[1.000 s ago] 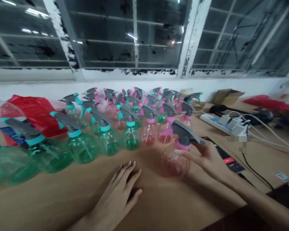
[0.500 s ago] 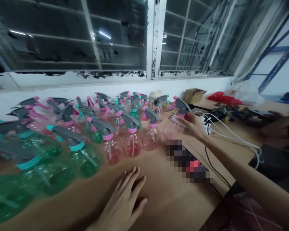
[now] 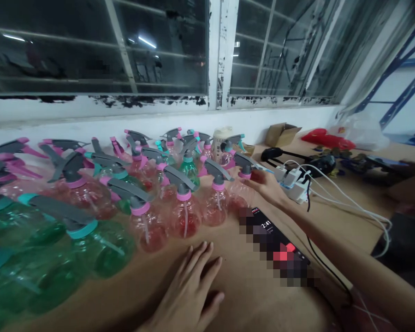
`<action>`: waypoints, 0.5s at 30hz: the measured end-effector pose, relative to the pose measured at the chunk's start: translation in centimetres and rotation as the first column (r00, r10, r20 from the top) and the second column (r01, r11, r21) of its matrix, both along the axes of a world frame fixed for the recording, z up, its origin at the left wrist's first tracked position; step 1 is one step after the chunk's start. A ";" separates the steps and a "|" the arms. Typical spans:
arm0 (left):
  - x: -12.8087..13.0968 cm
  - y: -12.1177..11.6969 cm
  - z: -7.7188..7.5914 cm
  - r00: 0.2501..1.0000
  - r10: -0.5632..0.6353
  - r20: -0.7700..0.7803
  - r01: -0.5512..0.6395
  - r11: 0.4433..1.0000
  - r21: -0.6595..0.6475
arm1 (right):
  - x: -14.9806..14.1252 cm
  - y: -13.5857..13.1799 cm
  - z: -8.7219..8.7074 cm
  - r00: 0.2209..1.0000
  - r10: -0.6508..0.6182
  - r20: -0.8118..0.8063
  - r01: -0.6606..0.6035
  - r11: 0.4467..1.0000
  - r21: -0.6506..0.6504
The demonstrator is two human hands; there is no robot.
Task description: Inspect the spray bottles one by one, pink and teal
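My right hand (image 3: 267, 186) reaches in from the right, its fingers closed at the neck of a pink-collared spray bottle (image 3: 240, 193) with a grey trigger head. That bottle stands at the right end of the front row, beside another pink spray bottle (image 3: 215, 205). Its far side is partly covered by my fingers. My left hand (image 3: 190, 288) lies flat on the table (image 3: 249, 299), fingers stretched out, in front of the pink bottles. A phone (image 3: 268, 230) with a lit screen, partly pixelated, lies between my two hands.
Several green spray bottles (image 3: 100, 244) with turquoise collars crowd the left. A power strip with white plugs (image 3: 293, 177) and cables lies beyond my right forearm. A small cardboard box (image 3: 282, 134), a red bag (image 3: 327, 138) and another person's hand (image 3: 410, 182) are farther right.
My right hand has moved left and lower with the spray bottle, bringing it closer to the row. The view has shifted slightly. My left hand still lies flat.
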State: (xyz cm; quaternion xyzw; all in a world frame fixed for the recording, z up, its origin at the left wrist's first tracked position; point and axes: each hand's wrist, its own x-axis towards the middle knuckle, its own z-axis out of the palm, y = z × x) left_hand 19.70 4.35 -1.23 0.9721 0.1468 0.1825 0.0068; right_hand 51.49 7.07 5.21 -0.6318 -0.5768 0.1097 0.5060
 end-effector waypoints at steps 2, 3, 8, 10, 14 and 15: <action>0.1 0.0 0.0 1.000 -0.003 0.006 0.003 1.000 0.002 | -0.1 -0.1 0.1 1.000 0.008 -0.002 -0.008 1.000 -0.006; 0.0 -0.1 0.0 1.000 -0.002 0.006 0.002 1.000 -0.001 | -0.2 -0.2 0.2 1.000 0.009 -0.005 -0.009 1.000 -0.004; -1.1 -0.5 0.5 0.999 -0.002 0.040 0.002 1.000 -0.007 | -1.0 -2.4 -0.3 0.996 -0.074 -0.055 0.077 0.995 0.060; -2.2 -0.8 0.9 0.998 0.011 0.054 -0.010 1.000 -0.008 | -2.1 -4.3 -0.8 0.988 -0.115 -0.100 0.125 0.987 0.097; -5.5 -1.5 1.6 0.994 0.084 0.068 -0.084 0.996 -0.003 | -7.0 -8.4 -1.3 0.991 -0.051 -0.124 0.058 0.997 0.059; -6.5 -1.8 1.8 0.992 0.104 0.075 -0.105 0.994 0.003 | -8.8 -9.2 -1.3 0.994 -0.001 -0.114 0.006 0.999 0.040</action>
